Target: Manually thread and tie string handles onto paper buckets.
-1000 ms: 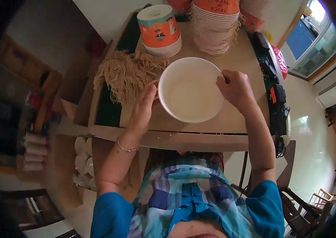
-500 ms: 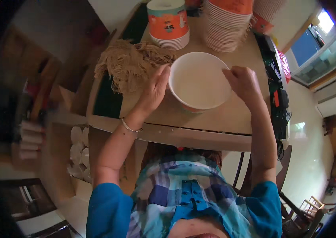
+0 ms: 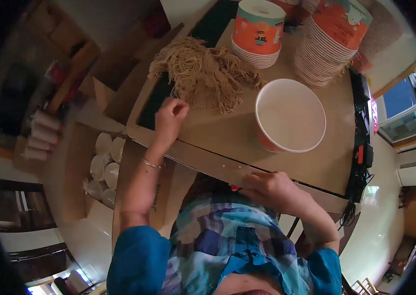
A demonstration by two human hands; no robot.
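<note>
An open white-rimmed paper bucket (image 3: 291,115) stands on the table, with neither hand on it. At the table's near left edge my left hand (image 3: 169,118) is closed loosely, with its fingers curled and nothing visible in them. Just beyond it lies a heap of frayed tan fibre strands (image 3: 208,73). My right hand (image 3: 274,189) is at the front edge, before my body, with its fingers bent together; whatever they may hold is hidden.
Behind the bucket stand a short stack of orange and teal paper buckets (image 3: 258,34) and a taller leaning stack (image 3: 328,44). Black devices with cables (image 3: 363,132) line the right edge. Left of the table, an open cardboard box (image 3: 77,182) holds several white wrapped rolls (image 3: 101,167).
Both hands have let go of the bucket, which now stands on the table. My left hand moved left toward the edge; my right came back toward my body. The view has shifted.
</note>
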